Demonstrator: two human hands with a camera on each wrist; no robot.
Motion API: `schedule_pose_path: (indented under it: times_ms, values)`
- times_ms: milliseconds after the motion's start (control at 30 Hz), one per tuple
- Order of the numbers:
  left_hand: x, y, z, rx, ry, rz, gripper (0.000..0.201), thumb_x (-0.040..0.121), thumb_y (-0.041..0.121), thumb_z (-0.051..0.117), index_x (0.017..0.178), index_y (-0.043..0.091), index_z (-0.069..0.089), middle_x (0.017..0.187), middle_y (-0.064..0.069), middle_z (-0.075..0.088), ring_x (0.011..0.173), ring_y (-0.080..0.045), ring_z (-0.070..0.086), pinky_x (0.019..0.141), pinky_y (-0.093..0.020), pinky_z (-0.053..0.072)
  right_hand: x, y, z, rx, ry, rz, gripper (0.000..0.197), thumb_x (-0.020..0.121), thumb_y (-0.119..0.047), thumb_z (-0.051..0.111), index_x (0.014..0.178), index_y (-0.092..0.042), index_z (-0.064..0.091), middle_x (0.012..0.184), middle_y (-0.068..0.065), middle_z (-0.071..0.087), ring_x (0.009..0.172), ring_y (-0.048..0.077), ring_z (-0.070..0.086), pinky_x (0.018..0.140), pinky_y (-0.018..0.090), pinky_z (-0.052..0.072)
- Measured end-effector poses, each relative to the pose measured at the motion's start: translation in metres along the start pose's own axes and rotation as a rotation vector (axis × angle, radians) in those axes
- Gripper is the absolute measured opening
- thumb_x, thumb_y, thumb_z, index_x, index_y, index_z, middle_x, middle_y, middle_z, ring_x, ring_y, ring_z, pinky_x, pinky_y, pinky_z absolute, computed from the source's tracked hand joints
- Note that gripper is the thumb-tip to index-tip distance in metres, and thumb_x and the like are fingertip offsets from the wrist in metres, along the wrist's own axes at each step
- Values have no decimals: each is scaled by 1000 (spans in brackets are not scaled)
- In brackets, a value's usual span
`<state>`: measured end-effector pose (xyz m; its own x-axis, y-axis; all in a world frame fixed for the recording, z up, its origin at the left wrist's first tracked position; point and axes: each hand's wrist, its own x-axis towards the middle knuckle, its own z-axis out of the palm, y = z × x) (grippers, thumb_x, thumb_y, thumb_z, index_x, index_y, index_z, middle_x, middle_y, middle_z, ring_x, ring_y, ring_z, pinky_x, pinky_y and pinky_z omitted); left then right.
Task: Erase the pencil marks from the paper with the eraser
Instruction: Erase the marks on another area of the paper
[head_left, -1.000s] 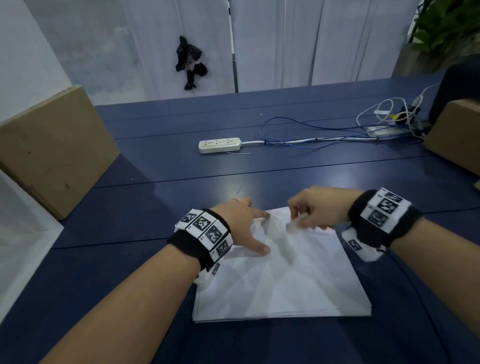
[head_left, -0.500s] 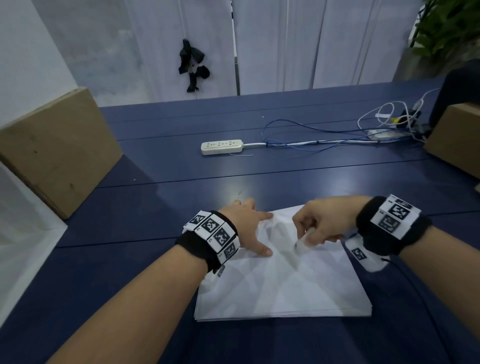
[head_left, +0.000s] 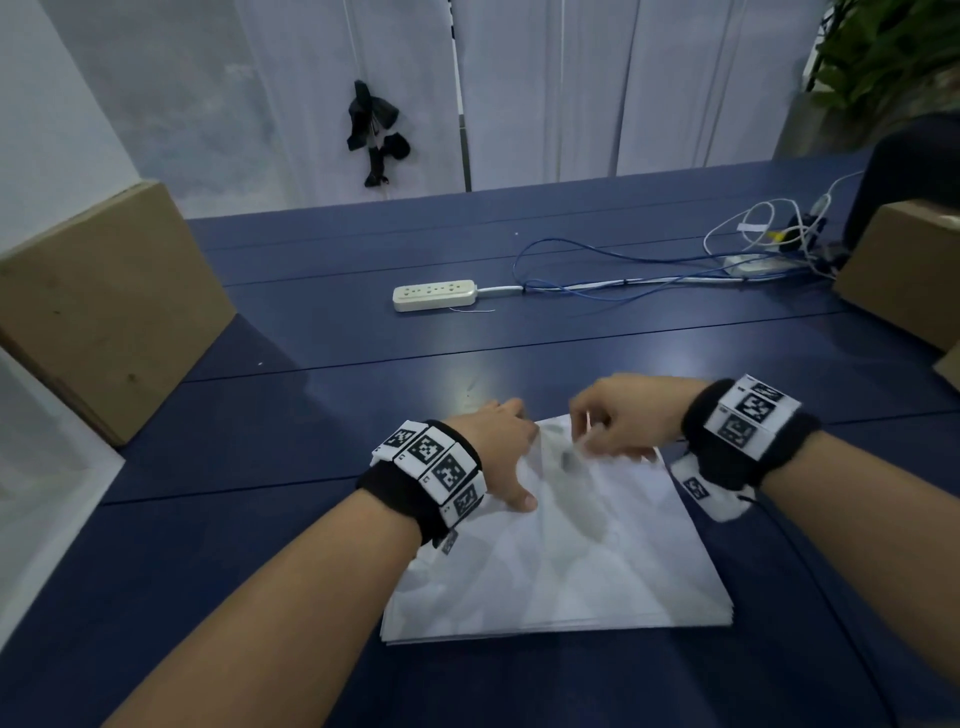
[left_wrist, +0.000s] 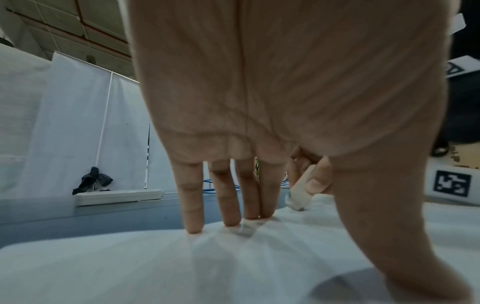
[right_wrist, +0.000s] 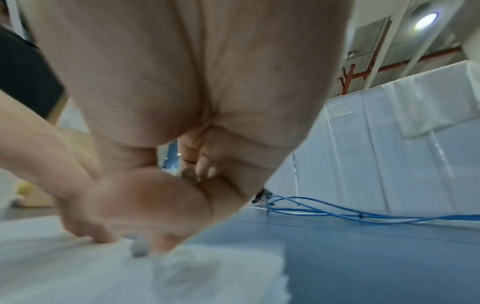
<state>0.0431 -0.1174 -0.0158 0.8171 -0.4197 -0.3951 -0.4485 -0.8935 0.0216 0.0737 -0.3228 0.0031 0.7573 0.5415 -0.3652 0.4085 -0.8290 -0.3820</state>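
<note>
Mid-rub near the paper (head_left: 571, 561) top edge: right hand (head_left: 623, 421) pinching eraser (left_wrist: 298, 198), left hand (head_left: 498, 447) flat pinning the sheet; next, probably more short strokes without creasing.

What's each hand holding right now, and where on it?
Right hand pinches the eraser by its upper part. Left hand holds nothing; it presses the paper.

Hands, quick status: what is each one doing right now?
Left hand: open, fingers straight, pressing down on the paper.
Right hand: closed around the eraser, its tip on the paper near the far edge.
</note>
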Motion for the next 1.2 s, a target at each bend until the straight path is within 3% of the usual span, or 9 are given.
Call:
schedule_pose_path:
  times_ms: [100, 300, 500, 567, 700, 900, 967, 1100, 1200]
  values:
    - [-2, -5, 0, -36, 7, 18, 80, 75, 53, 78, 141, 20, 47, 129, -2, 42, 120, -24, 45, 95, -39, 45, 8, 7, -5, 48, 178, 49, 19, 88, -30, 67, 87, -11, 62, 60, 5, 67, 41, 21, 57, 42, 26, 48]
    - [-2, -8, 4, -34, 13, 22, 87, 76, 56, 76, 147, 18, 40, 135, -3, 41, 124, -25, 44, 101, -43, 44, -15, -5, 6, 106, -201, -19, 9, 89, -16, 71, 96, -10, 67, 62, 3, 63, 44, 15, 52, 43, 23, 47]
    - [-2, -8, 3, -47, 12, 21, 82, 76, 56, 76, 143, 21, 44, 131, -3, 42, 121, -25, 45, 100, -43, 44, 8, 8, -8, 3, 190, 71, 23, 88, -35, 67, 85, -13, 60, 57, 4, 65, 39, 17, 56, 43, 27, 50]
    - [-1, -10, 5, -52, 12, 7, 79, 75, 56, 77, 140, 22, 47, 130, -2, 42, 121, -25, 45, 98, -44, 45, 2, 7, -4, 37, 118, 23, 17, 90, -29, 68, 84, -15, 61, 61, 8, 68, 39, 15, 54, 43, 28, 49]
    - [1, -9, 5, -26, -5, -4, 82, 74, 57, 76, 140, 20, 45, 133, -2, 40, 123, -24, 45, 99, -45, 46, -17, -1, 6, 112, -216, 5, 5, 85, -17, 70, 86, -19, 66, 66, 6, 63, 47, 16, 51, 43, 26, 45]
    - [2, -6, 1, -21, -23, 9, 80, 74, 56, 78, 140, 27, 44, 130, -2, 40, 119, -25, 47, 97, -45, 47, 8, 11, -5, -29, 167, 50, 11, 87, -27, 64, 83, -18, 60, 62, 5, 70, 43, 18, 58, 43, 32, 54]
    - [3, -7, 1, -14, -23, 4, 82, 73, 56, 78, 141, 25, 44, 130, -2, 40, 120, -26, 47, 97, -46, 47, 3, 11, -2, -15, 110, 25, 7, 88, -22, 65, 84, -18, 60, 66, 5, 71, 44, 18, 59, 46, 33, 54]
    - [4, -7, 3, -4, -27, -2, 91, 74, 57, 76, 148, 24, 36, 135, -2, 38, 125, -25, 43, 99, -48, 46, -18, -1, 7, 109, -219, 18, 5, 88, -16, 70, 89, -15, 66, 65, 5, 62, 48, 18, 50, 41, 24, 43]
    - [5, -5, 2, 3, -35, -1, 87, 74, 57, 77, 146, 26, 39, 133, -2, 38, 124, -25, 43, 99, -48, 46, -6, 6, 1, -3, -39, 28, 6, 88, -22, 68, 89, -17, 65, 64, 2, 67, 43, 15, 53, 42, 27, 47]
